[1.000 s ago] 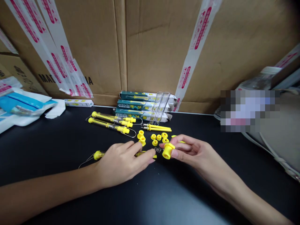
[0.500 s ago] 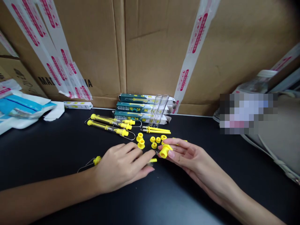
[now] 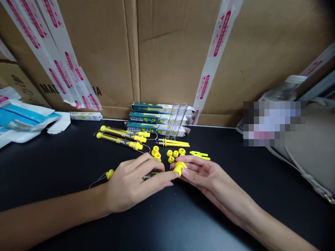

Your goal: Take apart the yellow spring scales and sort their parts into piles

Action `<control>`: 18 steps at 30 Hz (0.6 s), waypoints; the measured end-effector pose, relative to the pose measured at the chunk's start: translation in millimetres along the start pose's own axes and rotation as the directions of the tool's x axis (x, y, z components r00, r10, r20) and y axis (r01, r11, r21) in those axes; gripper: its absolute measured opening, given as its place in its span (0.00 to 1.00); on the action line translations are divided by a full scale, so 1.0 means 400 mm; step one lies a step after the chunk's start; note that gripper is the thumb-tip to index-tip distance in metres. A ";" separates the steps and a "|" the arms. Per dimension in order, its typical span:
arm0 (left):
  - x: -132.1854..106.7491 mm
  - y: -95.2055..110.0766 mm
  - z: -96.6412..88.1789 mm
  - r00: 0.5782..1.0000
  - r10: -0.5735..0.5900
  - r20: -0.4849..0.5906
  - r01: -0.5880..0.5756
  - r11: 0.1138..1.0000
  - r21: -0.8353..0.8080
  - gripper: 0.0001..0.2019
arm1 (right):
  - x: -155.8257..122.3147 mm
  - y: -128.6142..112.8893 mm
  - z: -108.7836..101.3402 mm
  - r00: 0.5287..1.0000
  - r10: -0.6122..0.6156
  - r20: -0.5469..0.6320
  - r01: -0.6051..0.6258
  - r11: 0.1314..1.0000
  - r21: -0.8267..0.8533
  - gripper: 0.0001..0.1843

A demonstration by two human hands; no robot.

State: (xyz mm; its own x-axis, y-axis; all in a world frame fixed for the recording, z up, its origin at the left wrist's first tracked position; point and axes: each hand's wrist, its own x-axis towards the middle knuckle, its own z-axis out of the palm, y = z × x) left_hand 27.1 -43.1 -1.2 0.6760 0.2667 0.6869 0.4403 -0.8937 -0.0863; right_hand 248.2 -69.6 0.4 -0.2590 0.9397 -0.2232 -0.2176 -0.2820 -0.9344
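My left hand (image 3: pixel 131 184) is closed around a spring scale, mostly hidden by the palm. Part of the scale's clear tube (image 3: pixel 151 174) shows between the fingers, and its yellow end cap (image 3: pixel 110 174) with a wire loop sticks out on the wrist side. Between thumb and fingers, my right hand (image 3: pixel 209 174) pinches a loose yellow cap (image 3: pixel 179 168). The left index fingertip reaches the side of this cap. Just behind the hands lie several small yellow rings (image 3: pixel 175 153) and two flanged yellow caps (image 3: pixel 155 151).
Several assembled spring scales (image 3: pixel 120 142) lie at the back left. Stacked cartons (image 3: pixel 149 118) carry clear tubes (image 3: pixel 177 122) on top. Yellow rods with springs (image 3: pixel 174 143) and flat yellow pieces (image 3: pixel 199 154) lie nearby. A plastic bottle (image 3: pixel 281 90) and a bag (image 3: pixel 314 150) stand right.
My right hand has moved slightly left with the yellow cap, and the left index fingertip now meets it. The left fingers have shifted, showing more of the tube.
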 end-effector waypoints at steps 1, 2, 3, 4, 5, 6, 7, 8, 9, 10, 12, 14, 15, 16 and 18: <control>-0.001 0.000 -0.001 1.000 -0.001 -0.007 0.001 1.000 -0.001 0.10 | 0.000 0.001 0.000 1.000 -0.017 -0.003 0.017 1.000 -0.015 0.21; -0.001 0.001 -0.001 1.000 0.000 -0.014 0.000 1.000 -0.002 0.10 | 0.000 0.002 0.000 0.999 -0.048 -0.005 0.048 0.998 -0.045 0.20; -0.002 0.001 -0.002 1.000 0.001 -0.019 -0.002 1.000 -0.004 0.09 | -0.001 0.003 0.000 0.995 -0.098 -0.011 0.096 0.991 -0.091 0.19; -0.003 0.002 -0.003 1.000 0.003 -0.026 -0.004 1.000 -0.007 0.08 | -0.004 0.003 -0.001 0.985 -0.174 -0.018 0.169 0.972 -0.160 0.16; -0.003 0.002 -0.004 0.999 0.006 -0.034 -0.006 1.000 -0.012 0.07 | -0.008 0.003 -0.001 0.961 -0.275 -0.020 0.261 0.930 -0.258 0.14; -0.004 0.002 -0.005 0.999 0.010 -0.043 -0.010 1.000 -0.020 0.06 | -0.014 0.002 -0.001 0.920 -0.391 -0.007 0.360 0.854 -0.376 0.11; -0.004 0.002 -0.006 0.999 0.014 -0.051 -0.016 0.999 -0.032 0.05 | -0.020 0.000 -0.002 0.861 -0.507 0.026 0.452 0.742 -0.495 0.09; -0.004 0.002 -0.007 0.998 0.021 -0.060 -0.024 0.999 -0.041 0.04 | -0.026 -0.002 -0.001 0.792 -0.606 0.075 0.523 0.610 -0.595 0.10; -0.004 0.002 -0.008 0.998 0.031 -0.063 -0.034 0.998 -0.048 0.04 | -0.032 -0.004 -0.001 0.726 -0.676 0.126 0.567 0.484 -0.666 0.12; -0.004 0.002 -0.009 0.997 0.040 -0.064 -0.044 0.998 -0.054 0.04 | -0.037 -0.006 0.000 0.677 -0.717 0.167 0.588 0.391 -0.708 0.13; -0.003 0.001 -0.011 0.997 0.046 -0.061 -0.050 0.997 -0.062 0.04 | -0.041 -0.008 0.002 0.659 -0.732 0.173 0.585 0.355 -0.729 0.14; -0.001 0.002 -0.013 0.998 0.036 -0.057 -0.040 0.997 -0.072 0.04 | -0.038 -0.008 0.006 0.730 -0.677 0.096 0.545 0.490 -0.680 0.12; 0.001 0.002 -0.014 0.998 0.028 -0.056 -0.033 0.997 -0.076 0.04 | -0.035 -0.008 0.008 0.778 -0.626 0.048 0.512 0.589 -0.625 0.10; 0.002 0.003 -0.015 0.998 0.020 -0.053 -0.024 0.997 -0.078 0.05 | -0.032 -0.008 0.011 0.827 -0.563 0.004 0.471 0.687 -0.553 0.09; 0.004 0.004 -0.017 0.999 0.009 -0.048 -0.013 0.997 -0.076 0.04 | -0.025 -0.010 0.017 0.901 -0.432 -0.049 0.378 0.833 -0.403 0.10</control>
State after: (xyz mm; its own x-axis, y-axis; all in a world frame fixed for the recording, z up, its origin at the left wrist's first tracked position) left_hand 24.8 -46.5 4.9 0.6507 0.2406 0.7202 0.3852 -0.9220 -0.0399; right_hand 245.0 -79.1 8.2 -0.0935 0.9775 0.1892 0.1001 0.1983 -0.9750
